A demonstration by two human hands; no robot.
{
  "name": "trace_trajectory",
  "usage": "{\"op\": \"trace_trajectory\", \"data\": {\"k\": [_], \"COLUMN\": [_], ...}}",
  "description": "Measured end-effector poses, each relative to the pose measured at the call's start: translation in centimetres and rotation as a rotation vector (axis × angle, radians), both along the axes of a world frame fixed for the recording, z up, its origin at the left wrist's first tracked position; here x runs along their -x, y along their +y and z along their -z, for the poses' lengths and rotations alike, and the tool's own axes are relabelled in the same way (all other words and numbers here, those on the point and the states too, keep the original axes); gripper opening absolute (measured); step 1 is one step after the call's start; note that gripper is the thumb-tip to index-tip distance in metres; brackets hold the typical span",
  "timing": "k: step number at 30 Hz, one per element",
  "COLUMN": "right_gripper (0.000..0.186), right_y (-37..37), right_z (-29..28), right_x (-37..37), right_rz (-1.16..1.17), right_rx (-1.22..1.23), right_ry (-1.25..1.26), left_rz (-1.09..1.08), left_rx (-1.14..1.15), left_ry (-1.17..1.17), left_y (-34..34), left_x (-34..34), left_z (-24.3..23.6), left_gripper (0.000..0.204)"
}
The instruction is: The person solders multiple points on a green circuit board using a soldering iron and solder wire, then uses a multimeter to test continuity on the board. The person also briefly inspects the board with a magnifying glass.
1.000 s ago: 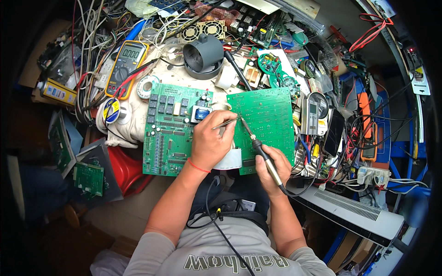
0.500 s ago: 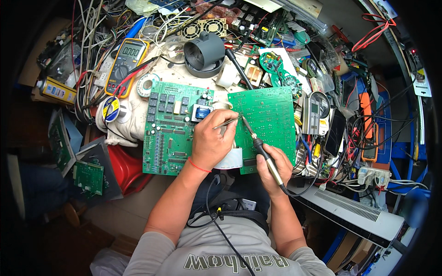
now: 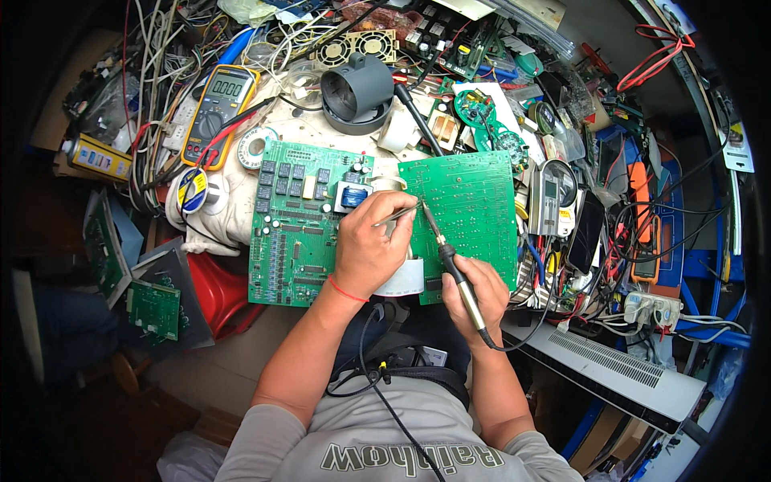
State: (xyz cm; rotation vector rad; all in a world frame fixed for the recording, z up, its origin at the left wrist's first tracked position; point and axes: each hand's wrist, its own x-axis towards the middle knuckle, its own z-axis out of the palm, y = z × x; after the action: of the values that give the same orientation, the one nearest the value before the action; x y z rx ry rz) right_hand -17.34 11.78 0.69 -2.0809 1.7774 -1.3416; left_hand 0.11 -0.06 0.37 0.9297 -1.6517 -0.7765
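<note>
My left hand is closed on a pair of metal tweezers, whose tips point at the upper left part of a green circuit board lying solder side up. In my right hand is a soldering iron, held like a pen, its tip at nearly the same spot as the tweezers. Whether the tips touch the board is too small to tell. To the left, a second green board lies with its relays, chips and blue transformer facing up. A pale ribbon cable shows between the boards.
A yellow multimeter and a solder spool sit at the left. Behind the boards stands a grey cylindrical holder. Cables, loose boards and tools crowd the back and right, with a black phone among them.
My right hand has shifted slightly left, and the soldering iron stands a little steeper, its tip at about the same place. My left hand and the tweezers have hardly moved.
</note>
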Motion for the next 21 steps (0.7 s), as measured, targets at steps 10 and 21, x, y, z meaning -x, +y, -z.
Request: {"op": "trace_trajectory", "data": {"k": [10, 21], "right_gripper": [0.040, 0.040], "right_y": [-0.04, -0.18], "right_z": [0.10, -0.30], "right_x": [-0.22, -0.73], "right_rz": [-0.013, -0.017], "right_rx": [0.022, 0.034], "right_ry": [0.037, 0.105], "left_rz": [0.002, 0.011], "left_rx": [0.007, -0.007], "left_ry": [-0.007, -0.005], "left_y": [-0.03, -0.03], "left_x": [0.02, 0.02], "left_z": [0.06, 0.08], "left_gripper": [0.017, 0.016]}}
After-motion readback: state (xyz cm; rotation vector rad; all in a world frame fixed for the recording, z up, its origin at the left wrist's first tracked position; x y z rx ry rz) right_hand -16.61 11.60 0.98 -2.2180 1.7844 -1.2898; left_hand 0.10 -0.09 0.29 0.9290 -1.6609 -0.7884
